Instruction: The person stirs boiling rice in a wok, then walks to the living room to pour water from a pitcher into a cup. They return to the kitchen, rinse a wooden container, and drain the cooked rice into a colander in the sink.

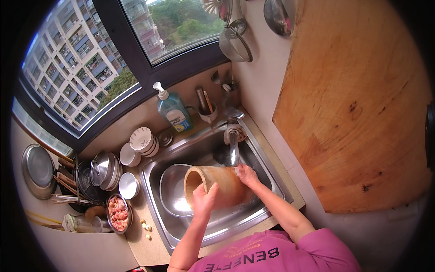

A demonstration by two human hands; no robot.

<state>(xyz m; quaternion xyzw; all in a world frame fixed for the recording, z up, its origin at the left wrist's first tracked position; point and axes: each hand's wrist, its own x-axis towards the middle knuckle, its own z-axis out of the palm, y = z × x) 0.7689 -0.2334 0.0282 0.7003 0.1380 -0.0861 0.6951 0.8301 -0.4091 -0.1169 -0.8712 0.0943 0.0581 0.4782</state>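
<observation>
Over the stainless steel sink [154, 210] a hollow wooden cylinder [221, 182] lies on its side, its open end facing left. My left hand [204, 199] grips the rim of that opening, thumb outside. At the opposite end my right hand [247, 175] holds the cylinder's edge, close beneath the spout of the faucet [234, 153]; some of its fingers are hidden. Water appears to run from the spout onto that end. Partly behind the cylinder, a metal basin [173, 193] rests in the sink.
Left on the counter are stacked bowls [142, 139], a white bowl [129, 185], a metal bowl of raw meat pieces [119, 214] and several garlic cloves [146, 227]. Behind the sink stands a soap pump bottle [174, 112]. A large wooden board [350, 112] leans at right.
</observation>
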